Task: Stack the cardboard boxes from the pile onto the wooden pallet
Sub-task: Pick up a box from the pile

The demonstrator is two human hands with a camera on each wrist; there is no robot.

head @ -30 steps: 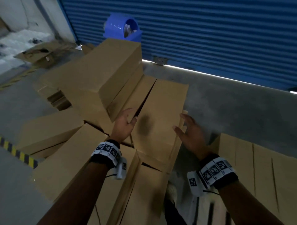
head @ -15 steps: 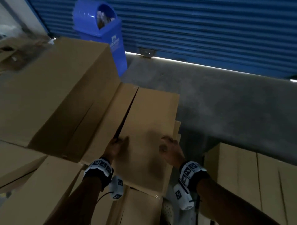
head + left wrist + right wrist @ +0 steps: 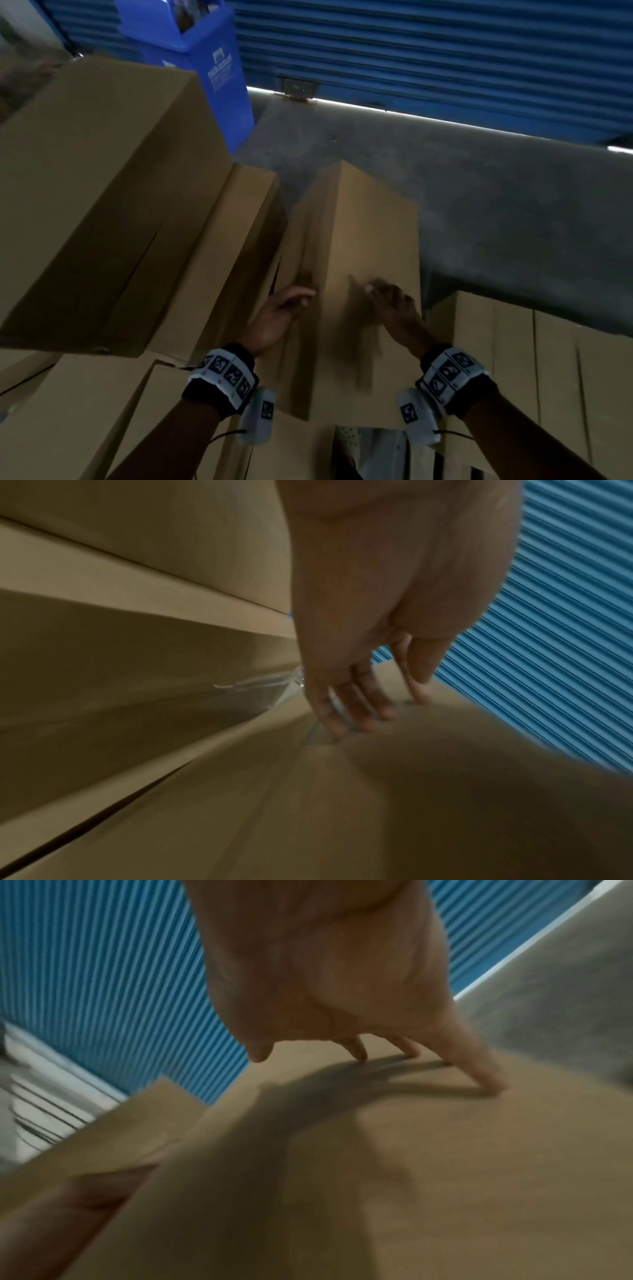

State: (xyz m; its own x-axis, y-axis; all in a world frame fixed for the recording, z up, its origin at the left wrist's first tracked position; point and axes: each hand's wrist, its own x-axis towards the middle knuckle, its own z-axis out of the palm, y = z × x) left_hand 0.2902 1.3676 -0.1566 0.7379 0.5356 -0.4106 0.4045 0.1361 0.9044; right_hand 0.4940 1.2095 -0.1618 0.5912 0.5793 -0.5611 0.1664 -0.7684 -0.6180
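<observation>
Both hands were on one long cardboard box [image 3: 356, 260], tilted up on the pile with its far end raised and one long edge facing up.

Left hand [image 3: 277, 318] was on the box's left face, fingers [image 3: 356, 710] extended, tips touching the cardboard; thumb [image 3: 424, 661] lay apart from them. No curl round an edge was visible.

Right hand [image 3: 394, 308] was on the right face, fingers [image 3: 486, 1074] spread and straight, tips pressed to the surface, thumb [image 3: 260, 1050] lifted clear. Motion blur softened both hands.

The box stood between a taller stack of cartons [image 3: 102, 205] on the left and a row of upright boxes [image 3: 548, 359] near right. More boxes [image 3: 85, 421] lay near left, under the left forearm. Whether the right-hand row rested on the pallet could not be told; slats were barely visible at the near edge.

Far side: blue bin [image 3: 205, 61] far left, blue roller shutter [image 3: 445, 51] across the back, a bright strip along its foot. Grey concrete floor [image 3: 496, 212] lay beyond the box.
</observation>
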